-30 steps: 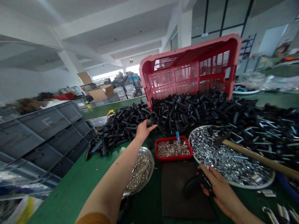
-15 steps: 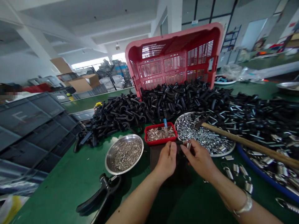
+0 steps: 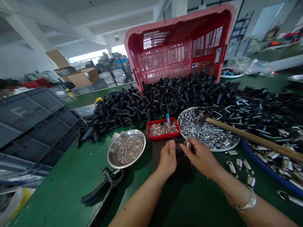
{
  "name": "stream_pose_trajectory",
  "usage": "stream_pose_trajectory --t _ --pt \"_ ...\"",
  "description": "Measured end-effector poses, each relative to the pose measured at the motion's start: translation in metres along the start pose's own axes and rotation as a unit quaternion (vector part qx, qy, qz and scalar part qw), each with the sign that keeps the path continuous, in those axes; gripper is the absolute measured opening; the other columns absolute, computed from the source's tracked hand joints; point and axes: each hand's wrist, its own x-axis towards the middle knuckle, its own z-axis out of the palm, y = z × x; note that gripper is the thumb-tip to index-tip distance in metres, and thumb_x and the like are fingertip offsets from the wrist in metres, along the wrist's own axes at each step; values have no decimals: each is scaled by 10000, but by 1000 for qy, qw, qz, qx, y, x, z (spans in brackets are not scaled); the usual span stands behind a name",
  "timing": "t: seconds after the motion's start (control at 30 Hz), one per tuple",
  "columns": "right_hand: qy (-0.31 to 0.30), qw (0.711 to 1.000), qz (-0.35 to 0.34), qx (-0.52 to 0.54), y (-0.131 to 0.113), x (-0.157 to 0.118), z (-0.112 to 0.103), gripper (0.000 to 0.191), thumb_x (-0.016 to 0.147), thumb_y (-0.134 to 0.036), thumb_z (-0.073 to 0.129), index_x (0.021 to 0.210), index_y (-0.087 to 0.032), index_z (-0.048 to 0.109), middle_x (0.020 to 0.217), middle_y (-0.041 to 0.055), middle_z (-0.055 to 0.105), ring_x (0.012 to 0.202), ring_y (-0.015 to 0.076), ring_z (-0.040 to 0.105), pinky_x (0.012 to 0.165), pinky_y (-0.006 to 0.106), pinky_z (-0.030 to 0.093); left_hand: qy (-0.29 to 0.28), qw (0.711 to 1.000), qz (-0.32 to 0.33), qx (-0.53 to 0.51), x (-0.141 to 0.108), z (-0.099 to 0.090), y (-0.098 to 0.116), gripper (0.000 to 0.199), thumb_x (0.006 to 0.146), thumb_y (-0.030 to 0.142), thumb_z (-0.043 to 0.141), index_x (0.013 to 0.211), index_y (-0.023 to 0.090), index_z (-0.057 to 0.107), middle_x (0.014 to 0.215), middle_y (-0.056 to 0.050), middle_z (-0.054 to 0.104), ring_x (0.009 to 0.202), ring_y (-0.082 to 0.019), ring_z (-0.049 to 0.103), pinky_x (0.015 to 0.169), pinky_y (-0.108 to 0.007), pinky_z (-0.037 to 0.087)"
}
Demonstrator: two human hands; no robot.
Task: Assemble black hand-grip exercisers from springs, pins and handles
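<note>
**Right hand [image 3: 201, 156] pinching a small coil spring [image 3: 188, 144] above a dark mat [image 3: 163, 154]**

A factory hall is stretching away behind a long green workbench [image 3: 59, 195], with stacked grey plastic crates [image 3: 30, 119] lining its left side and cardboard cartons [image 3: 80, 77] standing farther off. A large pink-red plastic crate [image 3: 180, 53] is lying tipped on its side, its open mouth facing the person, behind a broad heap of black plastic handles [image 3: 180, 94]. In front of the heap, a wide round metal tray [image 3: 183, 118] is holding shiny metal rings, and a wooden-handled hammer [image 3: 248, 134] is resting across it. A steel bowl [image 3: 126, 148] of small rings is sitting to the left, a red tray [image 3: 163, 134] of short metal pieces is standing between them, and loose coil springs [image 3: 239, 164] are lying to the right.

The right hand's thumb and fingertips are clamping the spring. The left hand [image 3: 167, 159] is hovering just beside it, not touching, with its fingers curled together; whether it is gripping anything, I cannot tell.
</note>
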Motion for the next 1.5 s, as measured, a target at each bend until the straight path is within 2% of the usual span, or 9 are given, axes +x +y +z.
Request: stream_pose_trajectory --t 0.1,0.33,0.47,0.63,0.83,1.03,1.23,1.33,1.5 --pt "-3 1000 -8 -7 0 -1 2 228 845 -397 420 730 -202 448 609 0 528 565 142 509 546 265 369 11 1000 -11 -7 4 -3 -1 526 862 555 189 716 156 498 669 -31 523 675 -158 499 672 -277 394" --pt "12 1000 7 5 -4 -4 13 241 832 -404 442 708 -200 463 597 3 530 570 141 514 524 258 378 14 1000 19 14 6 -11 5 499 860 558 198 668 173 449 649 -16 500 625 -137 463 631 -259 376" --pt "13 999 20 32 -6 -3 10 246 831 -412 445 693 -208 448 595 -2 522 568 141 524 512 254 391 5 1000 15 -1 6 -13 4 502 870 539 190 686 166 471 658 -19 509 626 -138 469 616 -257 373" --pt "15 999 21 34 -5 -4 8 236 834 -404 442 702 -209 445 592 -2 517 551 139 519 510 257 387 16 998 35 43 2 -13 6 472 873 530 193 659 182 430 624 -5 477 610 -133 460 607 -252 367" --pt "20 1000 -6 6 -4 -7 13 210 840 -383 431 740 -201 466 606 3 533 547 137 497 528 264 371 -28 998 46 41 -4 -11 9 437 878 510 220 810 173 490 716 -36 555 689 -154 519 640 -258 395" --pt "-43 999 -22 19 -1 -4 12 215 860 -380 397 815 -189 485 718 44 583 659 171 555 606 293 405 -77 997 1 7 -3 -13 4 458 866 527 242 696 171 474 668 -17 530 649 -140 502 609 -250 401" --pt "-82 995 -24 49 2 -4 12 233 860 -364 409 932 -162 501 822 71 603 757 182 574 690 321 436 -156 982 -83 -61 -3 -18 3 458 836 573 273 749 172 476 543 26 474 421 -95 439 412 -217 349" --pt "-95 994 -22 56 1 -3 11 222 858 -355 416 949 -167 491 852 79 604 785 186 578 719 334 443 -187 974 -99 -86 -3 -20 4 461 827 587 285 745 174 473 509 35 474 376 -88 425 375 -210 334" --pt "-121 989 -37 73 3 1 5 224 866 -345 407 995 -177 480 957 81 591 895 178 564 799 329 435 -184 969 -110 -119 -4 -17 1 505 819 607 273 751 166 510 451 33 481 349 -89 422 358 -205 339"
